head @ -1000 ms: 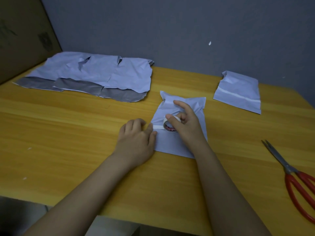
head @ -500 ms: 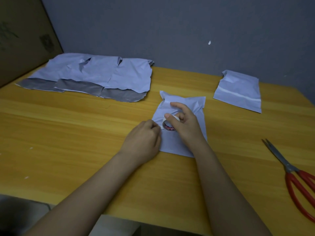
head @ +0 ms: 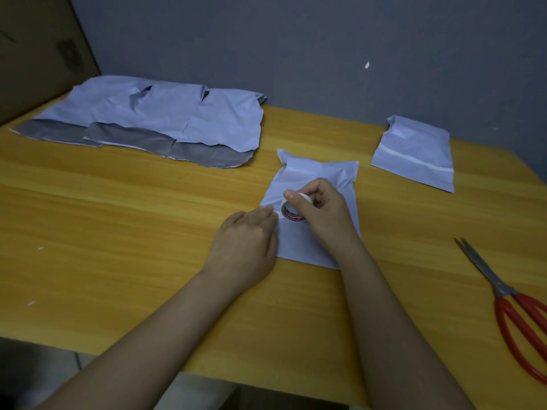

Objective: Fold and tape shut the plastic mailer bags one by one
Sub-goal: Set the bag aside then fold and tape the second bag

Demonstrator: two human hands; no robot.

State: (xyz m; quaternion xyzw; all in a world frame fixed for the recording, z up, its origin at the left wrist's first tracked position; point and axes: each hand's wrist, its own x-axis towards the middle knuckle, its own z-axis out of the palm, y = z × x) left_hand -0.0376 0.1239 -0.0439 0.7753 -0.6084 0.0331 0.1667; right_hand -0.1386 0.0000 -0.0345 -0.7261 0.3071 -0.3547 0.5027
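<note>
On the table (head: 118,261), the folded mailer bag (head: 319,176) lies flat under both hands. The right hand (head: 322,214) has its fingers curled round the tape roll (head: 293,210) standing on the bag; the left hand (head: 245,241) presses flat fingers on the bag's left edge beside the roll. Red-handled scissors (head: 515,315) lie well right of the bag. Farther right, a taped bag (head: 414,152); far left, a pile of unfolded bags (head: 165,119).

Folded mailer (head: 313,179) lies mid-table, unfolded pile (head: 154,119) behind-left, scissors (head: 509,303) right.
</note>
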